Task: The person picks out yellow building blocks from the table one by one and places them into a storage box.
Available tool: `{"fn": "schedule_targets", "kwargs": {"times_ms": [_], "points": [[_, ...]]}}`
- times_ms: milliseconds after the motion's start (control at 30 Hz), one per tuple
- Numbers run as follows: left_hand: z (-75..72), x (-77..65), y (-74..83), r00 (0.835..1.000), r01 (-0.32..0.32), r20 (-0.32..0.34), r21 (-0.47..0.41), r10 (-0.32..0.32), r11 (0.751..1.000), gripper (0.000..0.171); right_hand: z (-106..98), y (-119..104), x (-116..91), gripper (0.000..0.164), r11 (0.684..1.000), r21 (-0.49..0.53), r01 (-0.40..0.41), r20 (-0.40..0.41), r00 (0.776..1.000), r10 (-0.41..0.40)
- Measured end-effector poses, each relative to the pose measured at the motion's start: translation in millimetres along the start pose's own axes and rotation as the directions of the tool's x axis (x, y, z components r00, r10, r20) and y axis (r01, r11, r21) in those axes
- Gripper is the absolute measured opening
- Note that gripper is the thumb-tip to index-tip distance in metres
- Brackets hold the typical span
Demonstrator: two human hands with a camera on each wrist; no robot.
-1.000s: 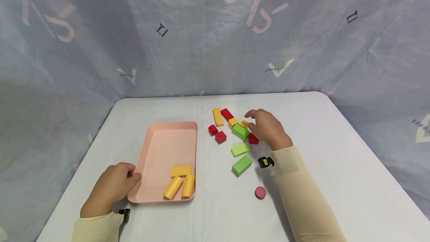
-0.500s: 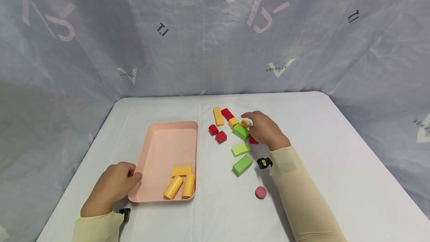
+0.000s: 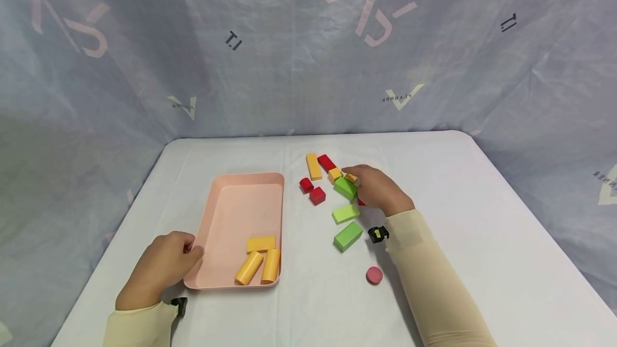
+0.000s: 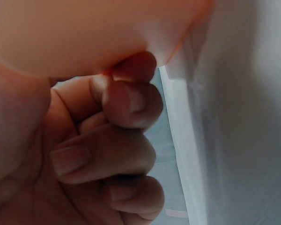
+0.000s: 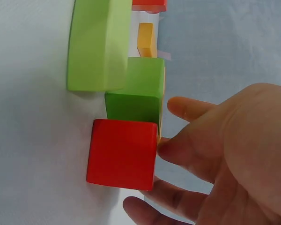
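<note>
My left hand (image 3: 166,264) grips the left rim of a pink tray (image 3: 209,218), thumb over the edge. In the left wrist view its curled fingers (image 4: 107,150) lie against the tray's underside. My right hand (image 3: 381,189) is over the block cluster, thumb and index finger apart around a small yellow block (image 3: 351,178), partly covered by the hand. The right wrist view shows a red block (image 5: 122,154) in front of the thumb, a green block (image 5: 136,84) behind it, and only a sliver of yellow beyond.
Three yellow pieces, among them a cylinder (image 3: 249,268), lie in the tray's near right corner. Between tray and right hand are a red cube (image 3: 317,195), a red cylinder (image 3: 306,185), a long yellow block (image 3: 314,166) and green blocks (image 3: 347,236). A pink disc (image 3: 374,275) lies nearer.
My right hand has moved slightly left and lower, its thumb and index finger coming in around the small yellow block and covering more of it. The left hand keeps its hold on the tray.
</note>
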State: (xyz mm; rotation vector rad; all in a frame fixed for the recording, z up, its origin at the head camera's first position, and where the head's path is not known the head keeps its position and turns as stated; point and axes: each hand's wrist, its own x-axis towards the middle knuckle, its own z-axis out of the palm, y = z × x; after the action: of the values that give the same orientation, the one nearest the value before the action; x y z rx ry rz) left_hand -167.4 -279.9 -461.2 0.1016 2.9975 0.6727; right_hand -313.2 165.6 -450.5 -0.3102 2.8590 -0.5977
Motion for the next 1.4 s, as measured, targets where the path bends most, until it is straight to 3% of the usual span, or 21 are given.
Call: {"fn": "schedule_targets", "kwargs": {"times_ms": [200, 367, 700, 1400], "points": [[-0.4, 0.4, 1.0, 0.999, 0.037, 0.026, -0.005, -0.036, 0.999, 0.032, -1.6, -1.4, -1.4, 0.060, 1.000, 0.004, -0.011, 0.021, 1.000, 0.011], [-0.9, 0.2, 1.2, 0.999, 0.035, 0.025, -0.006, -0.035, 0.999, 0.032, -2.7, -1.9, -1.6, 0.052, 1.000, -0.012, -0.006, 0.005, 1.000, 0.006], [-0.9, -0.2, 0.7, 0.999, 0.035, 0.029, -0.001, -0.035, 0.999, 0.032, -4.2, 0.7, -0.7, 0.041, 0.998, -0.010, -0.070, -0.015, 0.997, 0.070], [0.3, 0.7, 0.8, 0.999, 0.042, 0.025, -0.004, -0.042, 0.999, 0.031, -6.5, 7.5, -2.1, 0.025, 0.995, -0.057, -0.076, -0.075, 0.995, 0.072]]}}
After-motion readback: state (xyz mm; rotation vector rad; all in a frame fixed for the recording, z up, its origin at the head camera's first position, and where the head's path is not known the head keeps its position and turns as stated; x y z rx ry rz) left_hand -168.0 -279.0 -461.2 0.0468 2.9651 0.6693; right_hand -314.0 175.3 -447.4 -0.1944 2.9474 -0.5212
